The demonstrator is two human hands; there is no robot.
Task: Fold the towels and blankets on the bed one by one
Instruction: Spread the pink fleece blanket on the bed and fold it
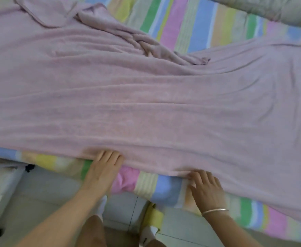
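A large pink blanket (pixel 146 104) lies spread across the bed, rumpled in long creases, with a bunched fold at its far side. My left hand (pixel 103 166) lies at the blanket's near edge, fingertips curled onto the hem. My right hand (pixel 205 186), with a thin bracelet on the wrist, reaches the same near edge further right, fingers bent over the hem. Whether either hand pinches the cloth is blurred.
A pastel striped sheet (pixel 165 186) covers the bed under the blanket. A greyish pillow (pixel 271 9) lies at the far right corner. Pale tiled floor (pixel 44 193) runs along the bed's near side, where my legs stand.
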